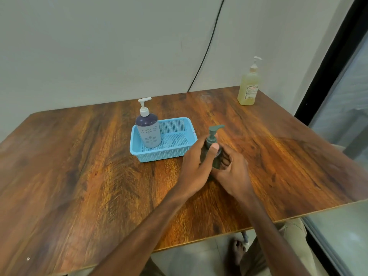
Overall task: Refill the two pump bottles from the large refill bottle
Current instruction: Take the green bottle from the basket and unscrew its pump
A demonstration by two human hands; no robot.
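Observation:
A dark green pump bottle (214,140) stands upright on the wooden table (79,166), just right of the blue basket (165,152). My left hand (196,166) wraps its left side, thumb up near the collar. My right hand (232,172) grips its lower body from the right. Most of the bottle's body is hidden by my fingers. A purple and lilac pump bottle (148,129) with a white pump stands in the basket's left end. The large yellowish refill bottle (249,87) with a white pump stands at the table's far right corner.
The table's back edge meets a grey wall with a black cable (207,46) hanging down it. A dark-framed glass panel (342,108) runs along the right. Below the near edge I see my knee and bare foot (238,250).

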